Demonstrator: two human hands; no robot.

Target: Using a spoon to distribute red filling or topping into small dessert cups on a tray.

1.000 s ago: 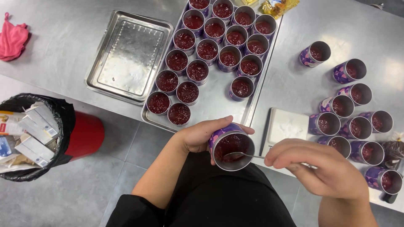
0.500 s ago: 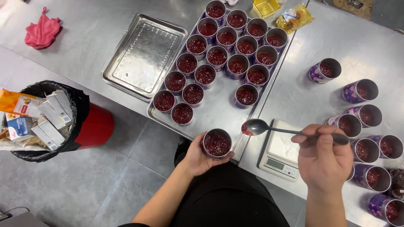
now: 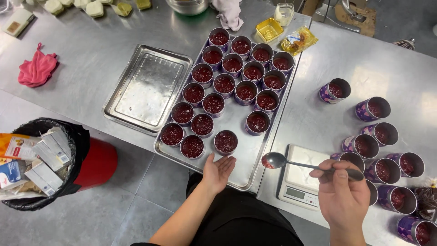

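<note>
Right hand (image 3: 342, 193) pinches a metal spoon (image 3: 278, 161), bowl pointing to 9 o'clock, red smear in it, held over the white scale (image 3: 304, 175). Left hand (image 3: 218, 171) open, palm up, empty, just below a purple cup of red filling (image 3: 226, 141) on the long tray (image 3: 241, 171). Loose filled cups (image 3: 373, 108) at 3 o'clock. Empty tray (image 3: 148, 89) at 10 o'clock.

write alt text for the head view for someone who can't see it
Seen from above, the right hand holds a spoon over a small scale, while the open left hand rests beside the nearest filled cup on a steel tray of red-filled cups.
</note>
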